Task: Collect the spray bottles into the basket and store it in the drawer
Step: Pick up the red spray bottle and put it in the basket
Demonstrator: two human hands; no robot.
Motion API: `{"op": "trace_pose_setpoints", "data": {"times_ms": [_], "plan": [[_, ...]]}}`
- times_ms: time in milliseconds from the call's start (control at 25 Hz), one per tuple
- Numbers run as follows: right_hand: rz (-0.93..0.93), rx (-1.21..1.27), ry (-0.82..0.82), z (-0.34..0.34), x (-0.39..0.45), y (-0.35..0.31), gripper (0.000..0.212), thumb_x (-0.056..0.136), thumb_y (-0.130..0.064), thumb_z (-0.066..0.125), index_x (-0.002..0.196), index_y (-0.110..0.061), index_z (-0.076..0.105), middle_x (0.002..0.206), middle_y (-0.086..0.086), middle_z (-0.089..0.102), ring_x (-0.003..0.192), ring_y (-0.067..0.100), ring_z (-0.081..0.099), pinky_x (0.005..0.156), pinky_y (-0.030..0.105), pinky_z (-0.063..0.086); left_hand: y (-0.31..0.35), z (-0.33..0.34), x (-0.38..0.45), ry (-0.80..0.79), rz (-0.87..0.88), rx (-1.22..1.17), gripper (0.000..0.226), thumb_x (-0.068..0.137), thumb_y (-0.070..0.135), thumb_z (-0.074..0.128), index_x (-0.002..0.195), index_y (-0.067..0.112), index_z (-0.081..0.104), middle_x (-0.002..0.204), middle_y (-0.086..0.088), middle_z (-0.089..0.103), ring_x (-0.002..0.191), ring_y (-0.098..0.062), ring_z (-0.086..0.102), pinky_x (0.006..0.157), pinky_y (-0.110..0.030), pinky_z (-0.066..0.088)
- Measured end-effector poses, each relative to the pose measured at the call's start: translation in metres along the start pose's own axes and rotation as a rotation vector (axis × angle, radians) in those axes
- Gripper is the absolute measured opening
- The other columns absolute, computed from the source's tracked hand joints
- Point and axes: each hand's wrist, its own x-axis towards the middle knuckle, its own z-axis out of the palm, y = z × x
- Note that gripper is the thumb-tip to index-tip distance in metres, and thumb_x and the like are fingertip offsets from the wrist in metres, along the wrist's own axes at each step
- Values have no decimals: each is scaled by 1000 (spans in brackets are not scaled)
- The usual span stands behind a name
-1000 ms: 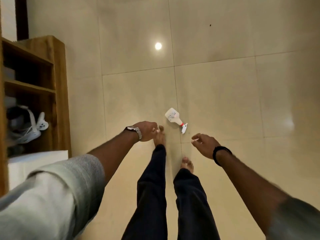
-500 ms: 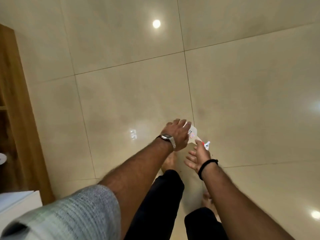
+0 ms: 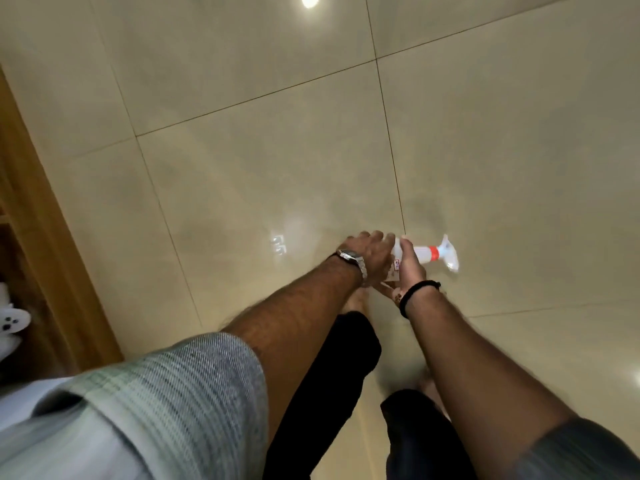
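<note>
Half a second back, mostly hidden under the left hand with only the nozzle tip peeking out; now turned so that neck, orange collar and white trigger head stick out clear to the right: spray bottle (image 3: pixel 424 252), lying about level, low over the glossy tiled floor (image 3: pixel 263 161). Cannot tell whether lifted off the tiles or grazing them. Body of the bottle clasped from two sides. On its left flank, left hand (image 3: pixel 367 256), fingers curled over the top of the body, metal wristwatch (image 3: pixel 351 259) just behind the knuckles. On its near side, right hand (image 3: pixel 410 268), thumb laid over the body close to the neck, palm cupped below, black wristband (image 3: pixel 417 294) just behind. Both hands touching the bottle and nearly touching each other. Small red-marked label visible on the body between the two hands. Just below the bottle, a bare foot and dark trouser legs (image 3: pixel 329 375). Nearer than that, lower left of the bottle, a grey striped sleeve (image 3: pixel 166 393). Far to the left of the bottle, the edge of a wooden shelf unit (image 3: pixel 45 254), with a blurred white object (image 3: pixel 12 320) inside. Well above the bottle, a bright lamp reflection on the tiles.
</note>
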Motion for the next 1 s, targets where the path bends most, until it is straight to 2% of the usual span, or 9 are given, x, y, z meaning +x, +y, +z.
{"op": "trace_pose_setpoints", "data": {"times_ms": [80,240,360,440,560,680,800,1000], "plan": [[-134,-161,55,-4,-43,-4,60,75,-58,71,120,-19,61,110,5,73,94,24,71,73,44,61,5,-12,-35,33,-31,-171,51,106,39,34,147,10,34,139,-20,53,122,-41,58,99,-48,50],[-346,-430,50,-7,-158,-15,64,67,-60,74,117,-24,54,108,0,71,96,23,71,87,49,59,22,-46,-141,146,-72,-476,53,106,42,36,150,11,34,139,-21,55,123,-38,59,99,-44,50],[-454,-614,-19,-9,-249,-13,64,62,-63,74,113,-31,51,108,-6,69,99,19,69,91,46,57,41,-64,-230,268,-126,-671,66,100,50,49,153,14,32,145,-16,54,126,-33,58,103,-44,50],[-575,-766,-82,-7,-310,-6,63,66,-61,74,116,-31,50,110,-7,67,103,18,67,90,42,57,54,-71,-287,322,-159,-770,78,90,55,63,152,18,34,141,-11,58,121,-30,61,100,-44,53],[-785,-1007,-197,-5,-404,19,56,75,-57,71,119,-28,52,113,-3,67,103,19,66,90,41,56,74,-77,-379,464,-209,-908,92,79,53,77,153,22,33,140,-3,58,121,-26,61,98,-40,53],[-946,-1232,-289,-10,-482,61,49,83,-61,61,118,-27,55,110,-3,66,100,17,64,89,39,55,96,-61,-467,596,-282,-991,91,75,51,80,150,23,37,139,-1,59,116,-21,59,97,-40,52],[-1101,-1449,-363,-29,-547,116,47,84,-63,57,115,-27,55,106,-4,64,96,16,63,80,33,52,128,-25,-555,738,-332,-1042,83,74,50,81,143,24,45,132,1,63,115,-23,62,94,-41,54],[-1223,-1714,-597,-54,-630,248,43,85,-63,57,109,-27,53,100,-6,66,91,16,64,76,31,51,179,84,-693,1032,-512,-1255,79,72,45,83,139,21,49,132,0,65,117,-22,63,96,-35,52]]}}
